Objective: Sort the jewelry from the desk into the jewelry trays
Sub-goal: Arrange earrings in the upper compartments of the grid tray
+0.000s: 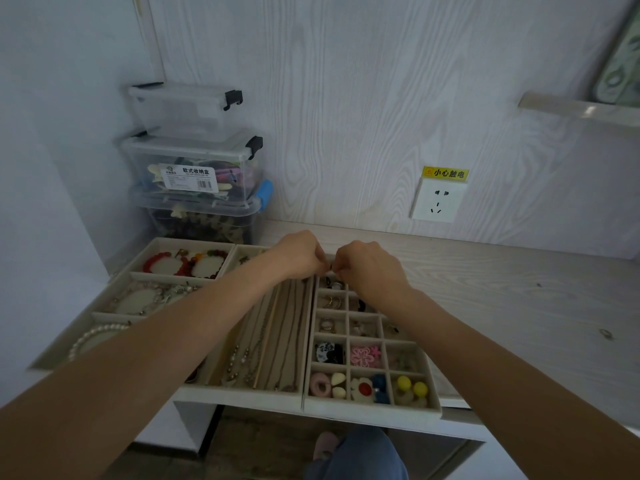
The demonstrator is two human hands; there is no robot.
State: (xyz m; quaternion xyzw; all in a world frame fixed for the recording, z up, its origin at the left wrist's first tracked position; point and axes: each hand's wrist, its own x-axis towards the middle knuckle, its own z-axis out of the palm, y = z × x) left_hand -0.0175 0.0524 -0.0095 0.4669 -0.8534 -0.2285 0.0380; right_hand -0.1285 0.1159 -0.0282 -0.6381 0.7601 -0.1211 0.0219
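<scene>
Head view: 3 jewelry trays sit on the desk [502,289]. Over the far end of the grid tray [434,393], the left hand [299,254] and right hand [367,268] together pinch 1 small dark piece [331,267]. Left of it: necklace tray [242,393], bracelet tray [152,242], 3 stacked clear boxes [194,161].

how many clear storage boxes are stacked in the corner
3, in one stack at the desk's back left corner: the bottom box with a blue latch, the middle box with the label, and the top box, which looks empty. Nothing suggests more hidden behind.
</scene>
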